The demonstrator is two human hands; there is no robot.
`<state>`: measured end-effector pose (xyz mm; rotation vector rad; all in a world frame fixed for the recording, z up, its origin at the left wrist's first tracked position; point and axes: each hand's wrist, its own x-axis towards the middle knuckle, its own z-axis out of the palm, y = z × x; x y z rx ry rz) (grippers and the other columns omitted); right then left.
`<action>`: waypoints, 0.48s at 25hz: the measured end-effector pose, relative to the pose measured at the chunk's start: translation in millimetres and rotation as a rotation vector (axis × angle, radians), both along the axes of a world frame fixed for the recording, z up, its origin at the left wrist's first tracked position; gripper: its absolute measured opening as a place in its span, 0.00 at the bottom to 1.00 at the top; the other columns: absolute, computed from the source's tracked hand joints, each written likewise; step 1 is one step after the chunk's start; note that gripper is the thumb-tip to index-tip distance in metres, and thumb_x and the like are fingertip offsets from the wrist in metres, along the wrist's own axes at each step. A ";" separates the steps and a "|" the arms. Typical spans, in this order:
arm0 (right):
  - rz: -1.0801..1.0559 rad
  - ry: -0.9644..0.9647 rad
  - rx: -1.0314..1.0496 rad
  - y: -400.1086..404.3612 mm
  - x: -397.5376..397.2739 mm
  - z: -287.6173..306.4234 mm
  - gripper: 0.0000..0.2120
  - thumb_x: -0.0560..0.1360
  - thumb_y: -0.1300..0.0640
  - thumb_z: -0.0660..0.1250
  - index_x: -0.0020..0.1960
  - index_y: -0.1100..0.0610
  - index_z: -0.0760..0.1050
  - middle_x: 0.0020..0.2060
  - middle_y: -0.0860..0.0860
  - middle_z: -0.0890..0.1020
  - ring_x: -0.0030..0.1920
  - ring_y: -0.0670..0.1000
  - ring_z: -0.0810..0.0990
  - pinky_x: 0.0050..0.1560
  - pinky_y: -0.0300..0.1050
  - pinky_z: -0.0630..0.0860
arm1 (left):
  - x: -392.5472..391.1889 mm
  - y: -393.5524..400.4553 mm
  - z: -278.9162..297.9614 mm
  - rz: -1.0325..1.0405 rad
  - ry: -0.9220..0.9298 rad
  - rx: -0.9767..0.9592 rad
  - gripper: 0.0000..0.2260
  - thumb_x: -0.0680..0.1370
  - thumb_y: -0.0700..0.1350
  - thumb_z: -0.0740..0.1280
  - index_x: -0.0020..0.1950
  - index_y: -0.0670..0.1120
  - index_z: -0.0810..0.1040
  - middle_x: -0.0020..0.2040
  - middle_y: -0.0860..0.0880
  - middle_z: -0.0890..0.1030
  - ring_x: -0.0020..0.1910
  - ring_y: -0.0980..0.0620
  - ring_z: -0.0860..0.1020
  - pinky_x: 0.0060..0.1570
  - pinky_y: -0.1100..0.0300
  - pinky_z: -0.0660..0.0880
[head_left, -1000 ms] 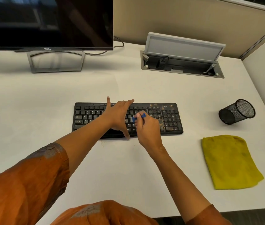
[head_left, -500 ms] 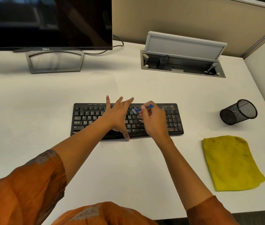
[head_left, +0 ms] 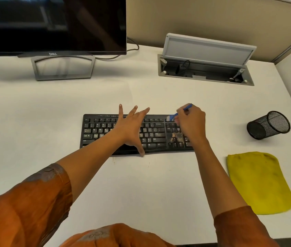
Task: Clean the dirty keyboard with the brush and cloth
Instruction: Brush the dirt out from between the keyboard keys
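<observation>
A black keyboard [head_left: 152,136] lies in the middle of the white desk, with brown dirt on the keys near its right end. My left hand [head_left: 130,129] rests flat on its middle with fingers spread and the thumb at the front edge. My right hand [head_left: 191,122] covers the keyboard's right end and pinches a small blue brush [head_left: 178,113]. The brush's pale bristles touch the top row near the right side. A yellow cloth [head_left: 255,182] lies flat on the desk to the right of the keyboard, untouched.
A black mesh pen cup [head_left: 269,124] lies on its side at the right. A monitor [head_left: 52,25] on a grey stand fills the back left. An open grey cable box [head_left: 205,61] sits at the back right. A partition wall borders the desk's right edge.
My right hand has carried the brush from the keyboard's middle keys to the right and up to the top row. The left hand has stayed in place on the keyboard.
</observation>
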<state>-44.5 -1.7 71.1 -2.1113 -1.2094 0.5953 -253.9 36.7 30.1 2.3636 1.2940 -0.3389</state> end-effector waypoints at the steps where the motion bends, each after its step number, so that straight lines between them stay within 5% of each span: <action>1: 0.045 0.034 0.003 3.6 -7.7 1.1 0.14 0.81 0.56 0.62 0.42 0.61 0.79 0.33 0.51 0.84 0.33 0.49 0.84 0.38 0.42 0.82 | 0.0 0.3 -0.1 -0.001 0.002 0.000 0.73 0.55 0.73 0.80 0.83 0.52 0.35 0.85 0.49 0.48 0.83 0.46 0.37 0.69 0.31 0.25; 3: 0.159 0.115 -0.006 9.9 -29.0 3.4 0.11 0.82 0.57 0.62 0.44 0.59 0.80 0.33 0.49 0.84 0.33 0.45 0.84 0.39 0.37 0.82 | -0.5 0.0 -1.6 0.000 0.007 0.000 0.73 0.55 0.74 0.79 0.83 0.52 0.34 0.85 0.49 0.48 0.83 0.46 0.38 0.70 0.30 0.27; 7: 0.260 0.202 -0.075 17.4 -55.3 -10.8 0.08 0.82 0.58 0.63 0.50 0.61 0.79 0.37 0.52 0.85 0.35 0.45 0.85 0.45 0.43 0.84 | -3.0 -1.5 -4.0 0.014 -0.001 -0.007 0.74 0.55 0.74 0.78 0.81 0.52 0.30 0.85 0.50 0.46 0.83 0.46 0.37 0.71 0.29 0.28; 12: 0.126 -0.199 -0.119 19.7 -34.7 1.7 0.09 0.83 0.58 0.59 0.45 0.59 0.72 0.30 0.45 0.73 0.32 0.48 0.75 0.37 0.44 0.72 | -3.6 -1.1 -3.3 0.017 -0.010 -0.014 0.75 0.54 0.74 0.79 0.81 0.52 0.30 0.85 0.49 0.46 0.83 0.46 0.37 0.71 0.29 0.28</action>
